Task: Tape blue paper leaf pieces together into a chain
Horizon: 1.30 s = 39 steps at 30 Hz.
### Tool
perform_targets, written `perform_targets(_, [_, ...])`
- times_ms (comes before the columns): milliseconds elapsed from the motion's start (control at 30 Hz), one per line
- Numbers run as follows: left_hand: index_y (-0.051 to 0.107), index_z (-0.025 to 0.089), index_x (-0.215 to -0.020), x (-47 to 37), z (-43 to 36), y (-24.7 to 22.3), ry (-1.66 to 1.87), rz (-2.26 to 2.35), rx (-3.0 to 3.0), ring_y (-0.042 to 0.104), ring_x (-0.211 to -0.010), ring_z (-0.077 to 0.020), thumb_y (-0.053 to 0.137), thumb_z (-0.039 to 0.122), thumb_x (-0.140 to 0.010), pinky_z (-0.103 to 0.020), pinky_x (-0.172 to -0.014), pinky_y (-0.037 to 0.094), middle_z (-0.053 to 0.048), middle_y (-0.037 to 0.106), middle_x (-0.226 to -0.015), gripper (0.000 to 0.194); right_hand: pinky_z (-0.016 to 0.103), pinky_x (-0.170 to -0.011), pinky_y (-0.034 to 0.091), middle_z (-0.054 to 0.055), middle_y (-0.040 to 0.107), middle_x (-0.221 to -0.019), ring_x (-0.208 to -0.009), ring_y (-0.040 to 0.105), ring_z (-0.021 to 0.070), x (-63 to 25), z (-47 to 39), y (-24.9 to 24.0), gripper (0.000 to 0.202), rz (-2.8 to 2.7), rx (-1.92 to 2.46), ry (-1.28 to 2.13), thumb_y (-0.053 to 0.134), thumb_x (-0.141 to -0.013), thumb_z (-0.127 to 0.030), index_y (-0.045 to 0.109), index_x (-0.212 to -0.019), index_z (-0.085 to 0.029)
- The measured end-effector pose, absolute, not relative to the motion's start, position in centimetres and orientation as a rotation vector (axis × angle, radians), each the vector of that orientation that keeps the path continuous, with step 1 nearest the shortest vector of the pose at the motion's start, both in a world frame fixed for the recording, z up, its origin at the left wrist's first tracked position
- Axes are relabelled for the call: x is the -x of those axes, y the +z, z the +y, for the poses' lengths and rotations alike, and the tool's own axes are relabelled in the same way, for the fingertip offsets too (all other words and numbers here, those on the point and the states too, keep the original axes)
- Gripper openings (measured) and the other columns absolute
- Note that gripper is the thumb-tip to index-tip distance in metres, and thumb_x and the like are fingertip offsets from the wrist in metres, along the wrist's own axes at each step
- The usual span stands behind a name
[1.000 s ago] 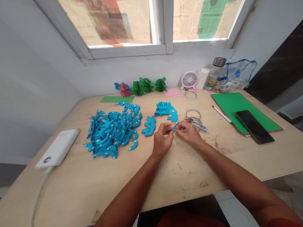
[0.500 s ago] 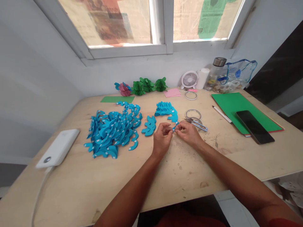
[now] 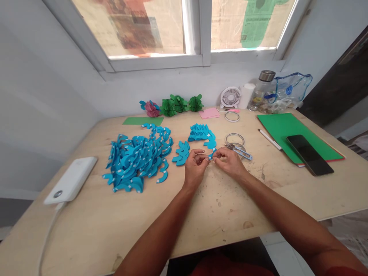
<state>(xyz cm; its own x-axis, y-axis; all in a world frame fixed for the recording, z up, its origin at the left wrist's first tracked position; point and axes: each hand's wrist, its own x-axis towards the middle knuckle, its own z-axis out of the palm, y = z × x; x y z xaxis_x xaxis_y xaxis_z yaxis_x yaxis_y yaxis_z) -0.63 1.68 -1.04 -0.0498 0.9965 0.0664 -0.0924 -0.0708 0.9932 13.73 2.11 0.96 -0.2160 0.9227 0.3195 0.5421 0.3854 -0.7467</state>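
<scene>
Over the middle of the table my right hand (image 3: 229, 161) pinches a small curved blue paper piece (image 3: 212, 154), which carries a white patch. Close beside its edge, my left hand (image 3: 196, 166) has thumb and fingers pressed together; what lies between those fingertips is too small to make out. Just beyond, a chain of folded blue paper pieces (image 3: 201, 132) curves toward the held piece. A small stack of blue paper pieces (image 3: 181, 153) lies left of my left hand. Farther left spreads a large heap of blue paper pieces (image 3: 138, 159), many with white patches.
Snips (image 3: 241, 151) and tape rolls (image 3: 234, 138) lie by my right hand. At right, a phone (image 3: 309, 153) rests on green sheets (image 3: 278, 130) near a white pen (image 3: 269, 138). A power bank (image 3: 70, 180) sits left. Green paper shapes (image 3: 178, 104) and a fan (image 3: 230, 96) line the wall.
My left fingertips have drawn slightly left, opening a small gap to the right ones. More of the blue paper piece shows by my right hand. The surrounding things have stayed put.
</scene>
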Motion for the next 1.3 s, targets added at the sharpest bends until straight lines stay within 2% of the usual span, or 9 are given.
perform_targets(433, [0.05,0.018,-0.088,0.54,1.44,-0.93,1.329,1.176,-1.21,0.063,-0.062,-0.0134,0.063,0.02,-0.065,-0.026,-0.064,0.048,0.001,0.063,-0.067,0.026,0.026,-0.065,0.044,0.002,0.065,-0.072,-0.068,0.059,0.0144,-13.63,2.23,0.45,0.008,-1.867,1.325,0.57,0.056,-0.071,-0.016,0.062,-0.067,-0.02])
perform_targets(867, [0.049,0.018,-0.088,0.43,1.21,-0.15,1.34,1.162,-1.119,0.062,-0.054,-0.0127,0.057,0.019,-0.07,-0.027,-0.059,0.051,0.001,0.063,-0.062,0.02,0.026,-0.067,0.044,0.002,0.065,-0.072,-0.07,0.058,0.0144,-13.66,2.22,0.56,0.01,-1.908,1.284,0.589,0.056,-0.073,-0.016,0.061,-0.065,-0.019])
perform_targets(1100, [0.048,0.018,-0.098,0.47,1.26,-0.73,1.331,1.133,-1.169,0.063,-0.063,-0.0136,0.062,0.02,-0.068,-0.027,-0.065,0.05,0.0,0.064,-0.068,0.033,0.025,-0.065,0.043,0.003,0.065,-0.072,-0.068,0.058,0.014,-13.6,2.06,0.78,0.01,-1.904,1.293,0.592,0.055,-0.073,-0.018,0.061,-0.065,-0.019])
perform_targets(1300, [0.048,0.017,-0.099,0.56,1.36,-0.86,1.347,1.111,-1.168,0.061,-0.065,-0.0133,0.062,0.019,-0.069,-0.027,-0.067,0.049,0.0,0.062,-0.069,0.033,0.023,-0.061,0.042,0.002,0.065,-0.07,-0.063,0.056,0.0123,-13.63,2.14,0.71,0.009,-1.755,1.35,0.628,0.053,-0.073,-0.022,0.062,-0.072,-0.018])
